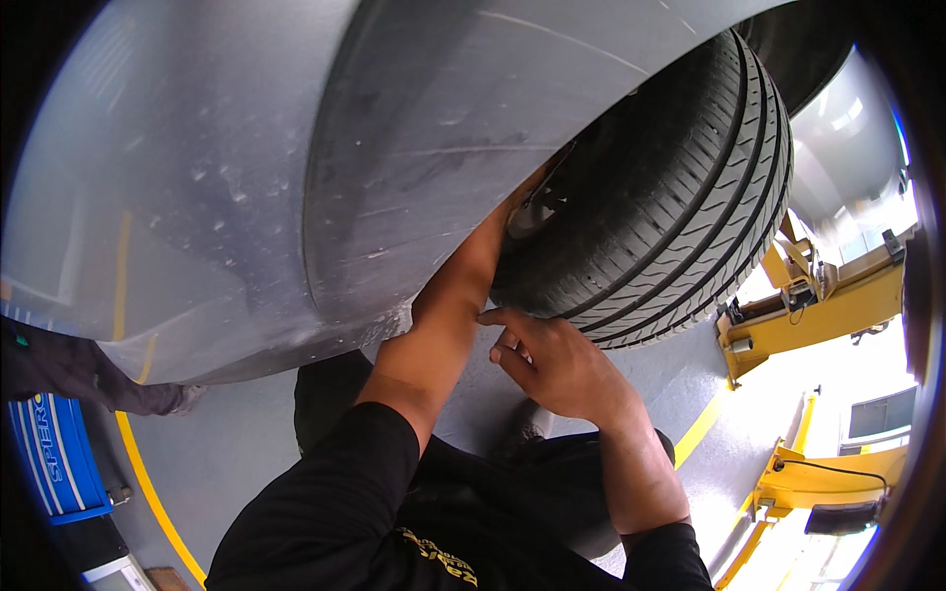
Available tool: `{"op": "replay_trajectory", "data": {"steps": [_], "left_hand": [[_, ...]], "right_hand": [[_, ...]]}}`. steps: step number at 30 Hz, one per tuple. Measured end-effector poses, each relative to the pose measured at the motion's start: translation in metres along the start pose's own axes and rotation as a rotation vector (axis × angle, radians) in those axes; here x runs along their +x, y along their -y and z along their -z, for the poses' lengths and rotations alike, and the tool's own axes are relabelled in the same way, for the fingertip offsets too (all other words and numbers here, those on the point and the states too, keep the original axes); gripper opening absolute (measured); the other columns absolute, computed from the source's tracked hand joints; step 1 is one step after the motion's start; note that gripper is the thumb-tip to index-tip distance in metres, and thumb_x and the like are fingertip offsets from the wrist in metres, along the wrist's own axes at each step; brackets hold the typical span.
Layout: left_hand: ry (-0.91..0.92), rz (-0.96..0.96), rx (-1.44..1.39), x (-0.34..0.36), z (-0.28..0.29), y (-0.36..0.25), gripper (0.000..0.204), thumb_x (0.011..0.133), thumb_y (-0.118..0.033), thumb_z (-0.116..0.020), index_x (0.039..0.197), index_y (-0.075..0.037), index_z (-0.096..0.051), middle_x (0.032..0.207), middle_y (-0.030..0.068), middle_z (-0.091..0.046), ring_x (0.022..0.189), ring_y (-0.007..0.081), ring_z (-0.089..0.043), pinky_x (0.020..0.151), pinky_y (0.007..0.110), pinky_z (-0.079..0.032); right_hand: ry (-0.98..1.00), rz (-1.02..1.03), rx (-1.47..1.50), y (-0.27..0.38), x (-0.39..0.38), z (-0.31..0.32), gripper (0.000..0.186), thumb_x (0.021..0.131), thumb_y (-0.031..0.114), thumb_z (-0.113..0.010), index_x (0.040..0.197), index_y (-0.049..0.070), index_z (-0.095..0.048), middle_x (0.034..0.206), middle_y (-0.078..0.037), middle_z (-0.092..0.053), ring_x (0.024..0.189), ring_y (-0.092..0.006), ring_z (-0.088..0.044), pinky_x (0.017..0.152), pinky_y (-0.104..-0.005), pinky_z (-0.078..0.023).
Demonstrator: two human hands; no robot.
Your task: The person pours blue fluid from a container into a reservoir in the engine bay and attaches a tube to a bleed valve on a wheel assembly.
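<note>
My left forearm reaches up into the gap between a grey car's bumper and its tyre. The bumper hides my left hand, so its fingers and whatever they touch do not show. Beside the tyre's lower edge is my right hand, holding nothing. Its index finger stretches out to the left forearm near the elbow, and the other fingers are loosely bent. Inside the wheel well, a metal part shows partly next to the tyre's inner side. Scratches and pale spots mark the bumper.
Yellow lift arms stand at the right, with another yellow arm lower down. A blue piece of equipment is at the far left, below a dark-sleeved arm. Yellow lines run along the grey floor.
</note>
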State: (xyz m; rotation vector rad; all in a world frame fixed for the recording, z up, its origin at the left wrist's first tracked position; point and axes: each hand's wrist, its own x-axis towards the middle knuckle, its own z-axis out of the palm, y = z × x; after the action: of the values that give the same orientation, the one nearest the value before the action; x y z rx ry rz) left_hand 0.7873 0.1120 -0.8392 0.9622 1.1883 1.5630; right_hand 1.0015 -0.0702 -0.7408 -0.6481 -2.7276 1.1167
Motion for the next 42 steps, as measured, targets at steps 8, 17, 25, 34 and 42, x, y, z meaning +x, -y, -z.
{"op": "replay_trajectory", "data": {"steps": [8, 17, 25, 34, 42], "left_hand": [[-0.061, -0.038, 0.077, -0.005, -0.004, -0.006, 0.048, 0.093, -0.037, -0.072, 0.124, -0.001, -0.065, 0.115, 0.0125, -0.070, 0.105, 0.0208, -0.064, 0.091, 0.035, -0.049], [-0.093, 0.004, 0.093, 0.045, 0.013, -0.002, 0.052, 0.094, -0.042, -0.068, 0.128, -0.003, -0.065, 0.123, 0.0157, -0.070, 0.112, 0.0266, -0.065, 0.095, 0.038, -0.048], [-0.367, -0.476, 0.619, 0.005, -0.002, 0.009, 0.035, 0.101, -0.033, -0.059, 0.114, -0.003, -0.070, 0.107, 0.0190, -0.073, 0.106, 0.0291, -0.069, 0.093, 0.037, -0.050], [-0.346, -0.642, 0.737, 0.015, 0.006, 0.008, 0.030, 0.102, -0.027, -0.058, 0.116, -0.004, -0.070, 0.122, 0.0173, -0.070, 0.120, 0.0328, -0.063, 0.104, 0.038, -0.047], [-0.255, -0.727, 0.725, 0.022, 0.015, 0.007, 0.027, 0.101, -0.026, -0.059, 0.114, -0.006, -0.071, 0.115, 0.0156, -0.071, 0.114, 0.0311, -0.065, 0.100, 0.038, -0.048]], "right_hand": [[-0.018, 0.019, -0.011, 0.001, -0.002, -0.002, 0.034, 0.092, 0.008, -0.063, 0.125, 0.001, -0.059, 0.084, -0.021, -0.071, 0.086, -0.0388, -0.069, 0.076, -0.0463, -0.052], [-0.047, 0.090, -0.039, 0.004, 0.006, -0.013, 0.026, 0.093, 0.008, -0.065, 0.119, 0.002, -0.061, 0.078, -0.015, -0.068, 0.076, -0.0347, -0.069, 0.069, -0.0418, -0.052], [-0.025, 0.057, -0.018, -0.012, -0.005, -0.004, 0.029, 0.094, 0.007, -0.064, 0.122, 0.001, -0.061, 0.083, -0.016, -0.070, 0.078, -0.0348, -0.069, 0.071, -0.0421, -0.051], [-0.012, 0.062, -0.033, -0.014, -0.005, 0.000, 0.030, 0.095, 0.008, -0.062, 0.125, 0.003, -0.060, 0.088, -0.017, -0.072, 0.081, -0.0350, -0.070, 0.073, -0.0417, -0.052], [0.083, -0.009, -0.027, -0.010, -0.004, 0.006, 0.032, 0.095, 0.008, -0.061, 0.127, 0.005, -0.060, 0.093, -0.017, -0.073, 0.085, -0.0330, -0.071, 0.076, -0.0402, -0.053]]}}
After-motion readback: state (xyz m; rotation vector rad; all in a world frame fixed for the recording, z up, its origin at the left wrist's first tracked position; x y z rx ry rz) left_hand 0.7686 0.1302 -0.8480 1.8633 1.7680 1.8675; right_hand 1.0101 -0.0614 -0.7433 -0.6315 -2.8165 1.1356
